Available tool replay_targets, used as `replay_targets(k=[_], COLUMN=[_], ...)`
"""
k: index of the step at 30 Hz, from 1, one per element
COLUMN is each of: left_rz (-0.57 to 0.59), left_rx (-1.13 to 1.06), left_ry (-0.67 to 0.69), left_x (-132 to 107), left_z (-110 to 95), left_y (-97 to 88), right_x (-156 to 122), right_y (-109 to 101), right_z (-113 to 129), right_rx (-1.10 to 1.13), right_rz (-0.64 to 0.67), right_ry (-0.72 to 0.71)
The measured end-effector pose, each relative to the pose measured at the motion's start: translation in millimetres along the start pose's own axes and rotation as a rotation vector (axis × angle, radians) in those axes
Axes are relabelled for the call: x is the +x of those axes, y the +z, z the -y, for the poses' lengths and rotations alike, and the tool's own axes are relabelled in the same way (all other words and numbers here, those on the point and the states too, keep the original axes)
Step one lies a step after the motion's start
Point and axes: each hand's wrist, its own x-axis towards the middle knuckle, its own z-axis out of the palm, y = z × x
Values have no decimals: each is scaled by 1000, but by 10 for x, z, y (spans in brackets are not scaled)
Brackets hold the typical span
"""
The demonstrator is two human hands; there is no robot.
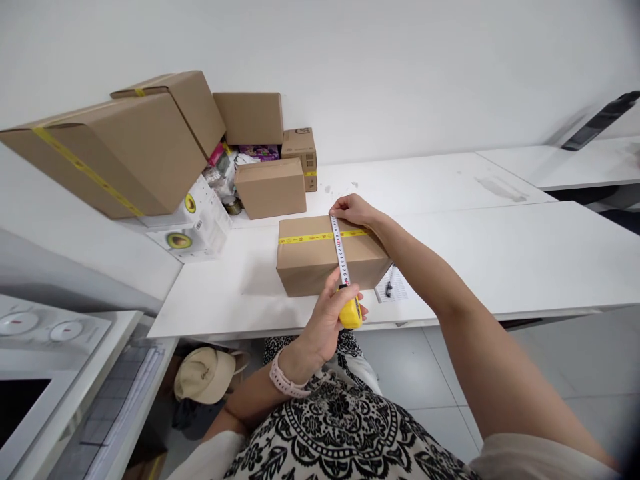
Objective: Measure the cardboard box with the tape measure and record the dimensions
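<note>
A brown cardboard box (310, 257) with a strip of yellow tape along its top sits on the white table in front of me. My left hand (327, 313) is closed around the yellow case of a tape measure (351, 313), just off the box's near side. The white blade runs out of the case and across the box top to its far edge. There my right hand (353, 209) pinches the blade's end, with its fingers at that edge. A printed sheet (399, 288) with a black pen (389, 288) on it lies partly hidden behind the box's right end.
Several cardboard boxes (270, 190) stand at the back left, with large taped ones (145, 147) stacked on white avocado-print cartons (200, 227). A microwave (45, 360) is at lower left, beside a beige cap (205, 373) below the table (480, 267). A black object (597, 123) leans at far right.
</note>
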Motion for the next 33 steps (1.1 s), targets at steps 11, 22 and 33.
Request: replay_targets(k=[11, 22, 33], left_rz=[-43, 42, 13], left_rx=[-17, -102, -153], left_ry=[16, 3, -21], left_x=[-26, 9, 56], left_z=[-2, 23, 24], left_y=[38, 65, 48], right_x=[-15, -8, -40], right_y=[-19, -10, -19], right_z=[17, 9, 40], right_rx=[-46, -62, -60], right_rz=[5, 0, 0], right_ry=[8, 7, 9])
